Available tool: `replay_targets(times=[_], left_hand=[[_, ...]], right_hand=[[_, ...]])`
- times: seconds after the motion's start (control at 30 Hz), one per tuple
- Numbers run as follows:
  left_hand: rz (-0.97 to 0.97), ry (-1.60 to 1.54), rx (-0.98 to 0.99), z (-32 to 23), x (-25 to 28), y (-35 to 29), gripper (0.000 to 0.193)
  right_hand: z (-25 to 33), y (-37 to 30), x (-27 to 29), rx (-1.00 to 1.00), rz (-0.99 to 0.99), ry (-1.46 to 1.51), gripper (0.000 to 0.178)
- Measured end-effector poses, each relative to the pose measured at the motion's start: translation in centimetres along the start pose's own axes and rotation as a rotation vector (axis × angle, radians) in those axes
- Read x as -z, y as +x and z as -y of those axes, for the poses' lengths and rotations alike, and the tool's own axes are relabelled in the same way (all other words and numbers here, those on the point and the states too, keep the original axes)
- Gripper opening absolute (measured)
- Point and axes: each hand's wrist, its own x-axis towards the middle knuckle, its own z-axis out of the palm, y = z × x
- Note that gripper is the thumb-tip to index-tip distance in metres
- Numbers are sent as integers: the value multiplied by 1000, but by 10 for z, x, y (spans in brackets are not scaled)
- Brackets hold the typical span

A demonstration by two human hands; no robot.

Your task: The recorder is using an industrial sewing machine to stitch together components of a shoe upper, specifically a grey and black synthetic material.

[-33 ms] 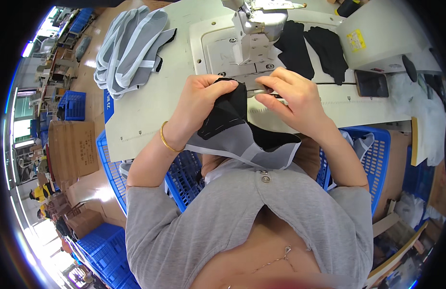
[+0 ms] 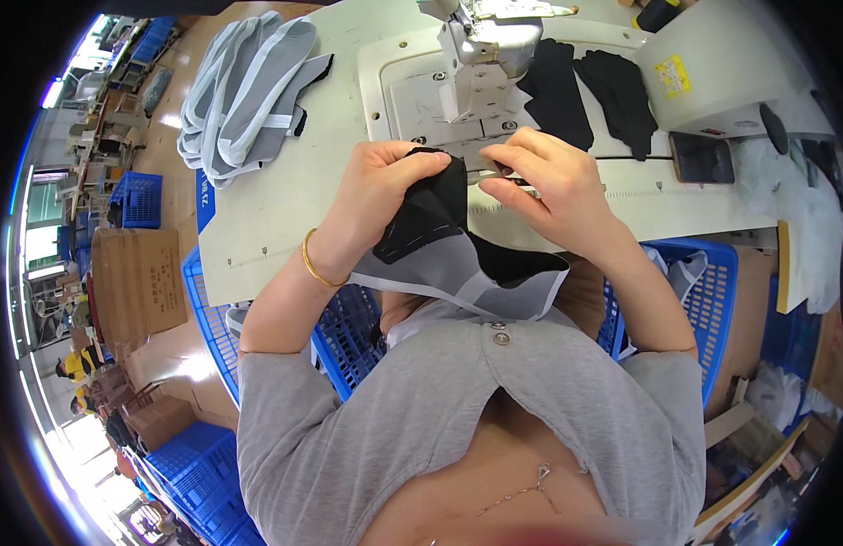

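Observation:
My left hand (image 2: 390, 187) pinches the top corner of a sewn fabric piece (image 2: 426, 214) between thumb and fingers. The piece is black at the top with a line of pale stitches, and grey mesh with light edging hangs below toward my lap. Just right of that corner, my right hand (image 2: 553, 182) is closed on a small metal tool (image 2: 503, 171), which looks like thread snips; the fingers hide most of it. Both hands are over the table's near edge, in front of the sewing machine (image 2: 481, 77).
A pile of grey mesh pieces with light edging (image 2: 248, 91) lies at the left on the table (image 2: 321, 209). Black fabric pieces (image 2: 617, 100) and a dark phone (image 2: 702, 158) are to the right. Blue baskets (image 2: 717, 300) stand below the table on both sides.
My right hand has shifted very slightly left, toward the fabric corner. The left hand and the fabric look unmoved.

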Motion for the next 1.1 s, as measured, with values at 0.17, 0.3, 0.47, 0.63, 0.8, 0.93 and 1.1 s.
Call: replay_targets(times=[0.17, 0.3, 0.47, 0.63, 0.8, 0.93, 1.1], left_hand=[[150, -77, 68, -4, 0, 1, 16], [173, -82, 85, -3, 0, 4, 17], [119, -128, 77, -5, -5, 2, 17], [69, -25, -60, -5, -8, 0, 13], [140, 491, -291, -2, -11, -5, 34], [251, 172, 73, -5, -5, -4, 29], [214, 53, 85, 0, -7, -1, 20]], right_hand=[[-5, 5, -1, 103, -12, 20, 27], [-7, 8, -2, 161, 25, 33, 26], [-6, -4, -4, -384, -136, 611, 18], [20, -9, -11, -543, 112, 694, 16], [4, -7, -17, -770, 34, 1079, 8], [0, -5, -19, -835, 39, 1277, 7], [-4, -5, -22, -776, 65, 1275, 10]])
